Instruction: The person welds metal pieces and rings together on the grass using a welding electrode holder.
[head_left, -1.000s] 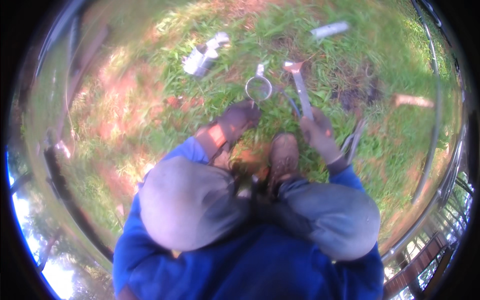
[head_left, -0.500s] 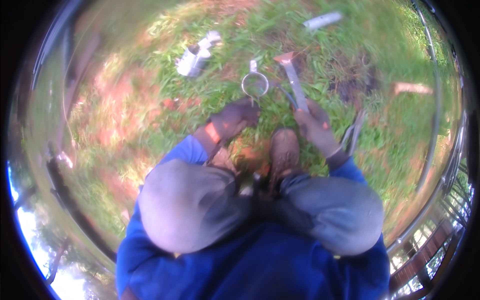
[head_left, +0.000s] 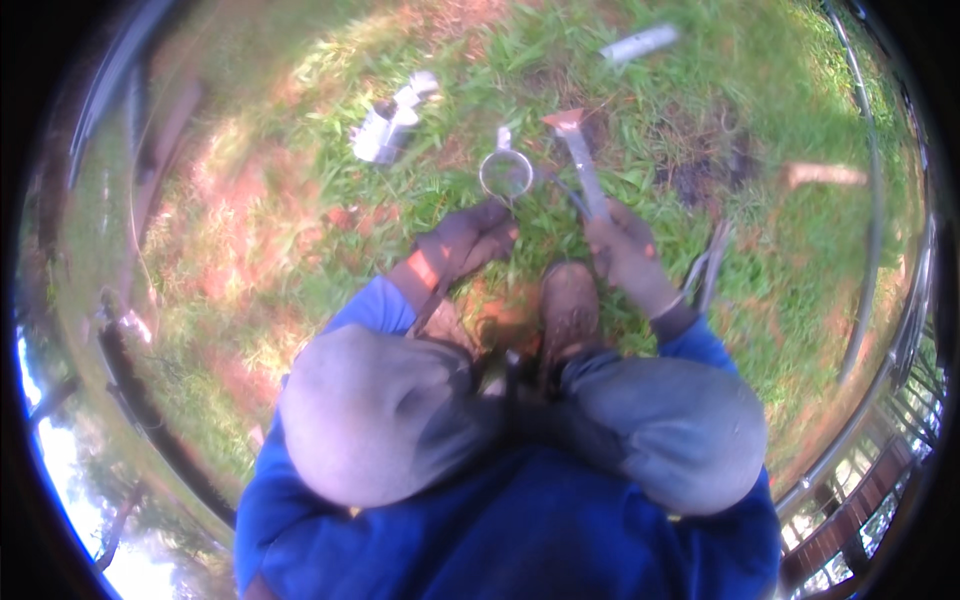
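My left hand point(head_left: 465, 242) is closed, its fingertips at the lower rim of a round metal ring point(head_left: 482, 174) with a short stub on its far side. Grass shows through the ring. To the right, my right hand point(head_left: 628, 255) is wrapped round the near end of a flat grey metal bar point(head_left: 584, 165). This bar points away from me and ends in a wider, rust-coloured tip. A thin dark piece lies along the bar's left side; I cannot make out what it is. Both hands are over the grass between and beyond my knees.
On the grass beyond my left hand lies a silvery metal can-like piece point(head_left: 383, 134). A pale tube point(head_left: 640, 45) lies at the far right. Beside my right wrist is a long-handled metal tool point(head_left: 712, 265). My brown boot point(head_left: 570, 305) stands between the hands; a wood piece point(head_left: 825, 175) lies farther right.
The ring and the bar show slightly lower and further left in the picture, but the lying things shift too. Both hands keep their hold.
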